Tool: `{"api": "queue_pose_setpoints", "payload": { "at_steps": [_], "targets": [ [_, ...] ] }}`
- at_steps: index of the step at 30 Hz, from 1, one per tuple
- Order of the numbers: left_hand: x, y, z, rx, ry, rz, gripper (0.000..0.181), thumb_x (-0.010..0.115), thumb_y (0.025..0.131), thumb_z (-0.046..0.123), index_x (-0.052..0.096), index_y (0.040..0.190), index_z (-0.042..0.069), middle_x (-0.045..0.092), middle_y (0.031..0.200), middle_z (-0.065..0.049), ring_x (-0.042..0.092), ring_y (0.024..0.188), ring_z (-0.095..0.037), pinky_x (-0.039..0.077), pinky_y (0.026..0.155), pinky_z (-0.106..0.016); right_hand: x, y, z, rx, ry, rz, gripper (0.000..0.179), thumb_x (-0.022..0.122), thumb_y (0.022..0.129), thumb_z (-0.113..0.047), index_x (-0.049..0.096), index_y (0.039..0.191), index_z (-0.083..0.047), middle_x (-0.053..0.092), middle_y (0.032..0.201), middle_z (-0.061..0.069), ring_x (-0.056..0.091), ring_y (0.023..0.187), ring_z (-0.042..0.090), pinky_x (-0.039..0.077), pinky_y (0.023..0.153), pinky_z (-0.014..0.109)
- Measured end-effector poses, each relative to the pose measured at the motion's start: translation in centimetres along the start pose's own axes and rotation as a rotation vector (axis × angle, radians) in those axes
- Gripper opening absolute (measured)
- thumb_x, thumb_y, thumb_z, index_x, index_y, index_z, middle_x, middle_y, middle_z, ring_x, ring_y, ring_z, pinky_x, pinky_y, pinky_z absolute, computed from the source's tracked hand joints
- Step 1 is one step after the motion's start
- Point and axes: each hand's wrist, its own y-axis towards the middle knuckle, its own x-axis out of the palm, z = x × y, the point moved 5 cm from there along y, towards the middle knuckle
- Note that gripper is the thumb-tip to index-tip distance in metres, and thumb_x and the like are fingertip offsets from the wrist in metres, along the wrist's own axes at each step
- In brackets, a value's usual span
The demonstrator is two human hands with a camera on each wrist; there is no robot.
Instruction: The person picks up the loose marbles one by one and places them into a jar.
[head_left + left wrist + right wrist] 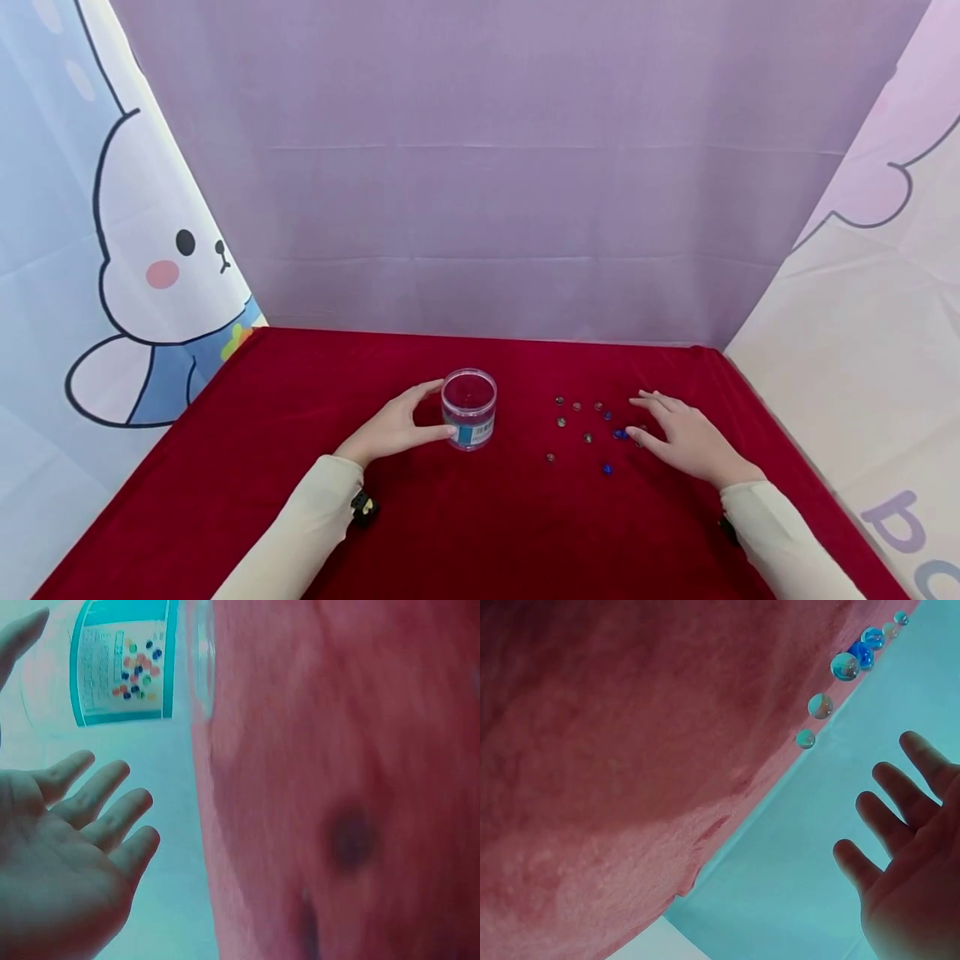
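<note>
A clear plastic jar (471, 427) with a blue-and-white label stands upright on the red cloth, its top uncovered. My left hand (393, 429) is spread at the jar's left side, thumb overlapping the front and fingers reaching behind. In the left wrist view the relaxed fingers lie apart from the jar (127, 667). On the right, my right hand (690, 440) hovers palm down at the edge of the scattered glass marbles, its fingers loosely extended and holding nothing. A blue marble (607, 469) lies nearest the front; several blue and clear multicoloured ones, including a clear marble (820, 706), lie around.
The red cloth (480, 533) covers the table. A purple curtain (480, 183) hangs behind its back edge. Printed fabric with a cartoon rabbit (157, 250) stands at the left, and a pale printed sheet (862, 333) at the right.
</note>
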Motion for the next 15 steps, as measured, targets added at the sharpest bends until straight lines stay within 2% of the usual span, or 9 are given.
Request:
{"api": "queue_pose_setpoints", "payload": {
  "at_steps": [5, 12, 15],
  "targets": [
    [0.5, 0.3, 0.1, -0.008, -0.084, 0.0, 0.092, 0.082, 0.079, 0.05, 0.037, 0.154, 0.021, 0.042, 0.153, -0.001, 0.039, 0.14, -0.029, 0.042, 0.105, -0.057, 0.4, 0.0, 0.0, -0.003, 0.005, -0.002, 0.057, 0.063, 0.097, -0.047, 0.06, 0.136, -0.006, 0.053, 0.143, 0.019, 0.045, 0.133, 0.042, 0.038, 0.103, 0.064],
    [1.3, 0.5, 0.0, -0.011, -0.162, -0.007, 0.091, 0.083, 0.081, 0.044, 0.035, 0.154, 0.016, 0.043, 0.152, -0.008, 0.042, 0.138, -0.032, 0.043, 0.104, -0.057, 0.4, 0.2, -0.9, -0.011, 0.014, -0.01, 0.059, 0.062, 0.097, -0.049, 0.06, 0.137, -0.007, 0.052, 0.144, 0.017, 0.045, 0.133, 0.04, 0.039, 0.103, 0.063],
    [1.5, 0.8, -0.2, -0.019, -0.187, 0.002, 0.091, 0.083, 0.081, 0.042, 0.036, 0.154, 0.015, 0.046, 0.15, -0.008, 0.044, 0.136, -0.03, 0.044, 0.102, -0.057, 0.5, 0.2, -1.2, -0.016, 0.02, -0.012, 0.059, 0.062, 0.096, -0.051, 0.06, 0.137, -0.008, 0.052, 0.145, 0.016, 0.045, 0.134, 0.04, 0.04, 0.103, 0.063]
  ]
}}
